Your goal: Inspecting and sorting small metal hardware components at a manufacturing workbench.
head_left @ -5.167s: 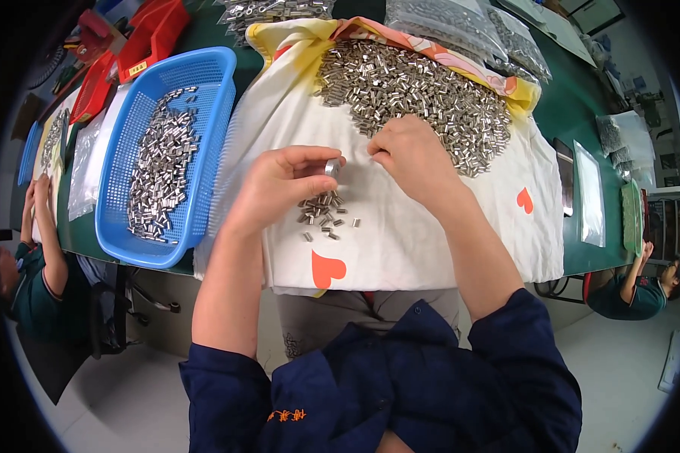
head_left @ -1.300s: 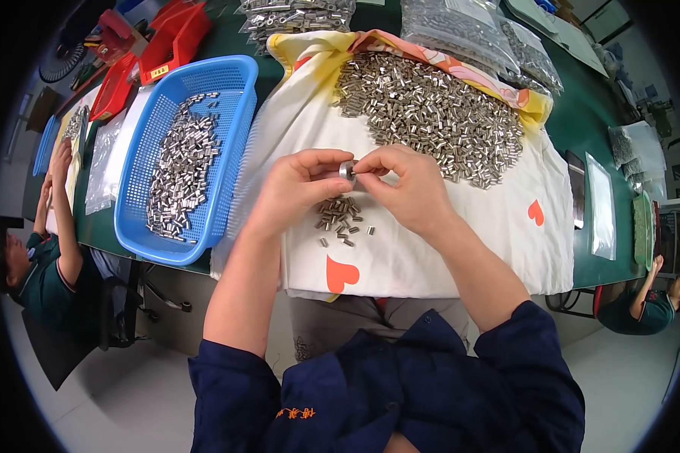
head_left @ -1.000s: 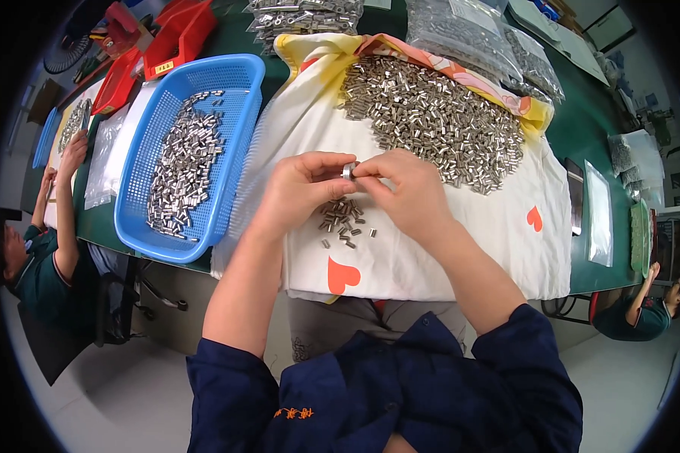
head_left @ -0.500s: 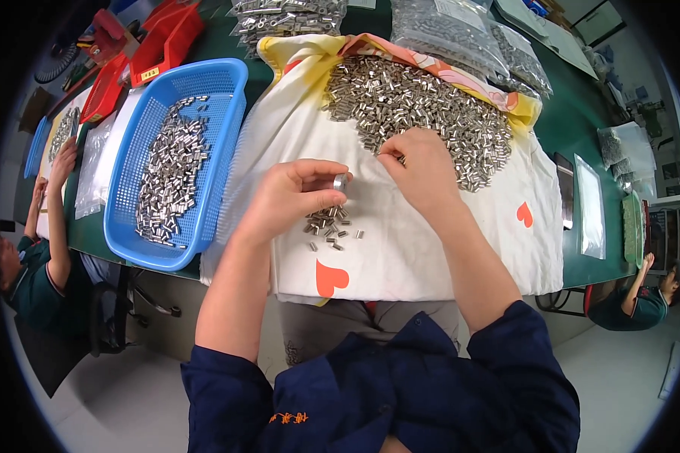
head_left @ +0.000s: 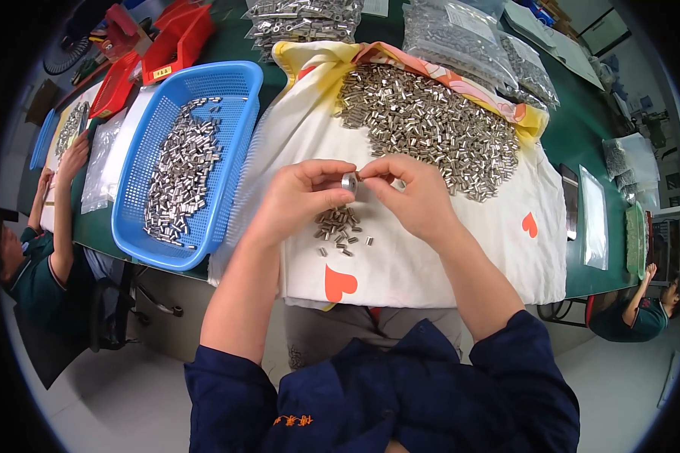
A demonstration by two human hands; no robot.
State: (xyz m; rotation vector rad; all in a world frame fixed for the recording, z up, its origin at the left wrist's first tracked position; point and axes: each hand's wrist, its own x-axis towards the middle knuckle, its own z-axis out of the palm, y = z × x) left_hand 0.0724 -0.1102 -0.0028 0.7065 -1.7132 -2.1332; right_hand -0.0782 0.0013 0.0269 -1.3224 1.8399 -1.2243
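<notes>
My left hand [head_left: 301, 198] pinches a short, round metal ring [head_left: 348, 182] between thumb and fingers above the white cloth [head_left: 423, 283]. Close against the ring, my right hand [head_left: 415, 198] has its thumb and forefinger pressed together. A tiny piece seems to be at those fingertips, but it is too small and covered to make out. Beneath the ring lies a small heap of short metal sleeves [head_left: 336, 221], with a few loose ones nearer me. Beyond my right hand a large pile of the same sleeves [head_left: 431, 121] spreads over the cloth.
At left stands a blue plastic basket [head_left: 122, 198] holding many sleeves. Red bins [head_left: 180, 41] sit behind it. Bags of metal parts [head_left: 461, 45] line the back. To the right lie a dark flat device [head_left: 569, 198] and a clear bag [head_left: 594, 219]. One person works on each side.
My right hand has come from the edge of the large pile toward me and left, to the ring. My left hand keeps the ring in much the same place.
</notes>
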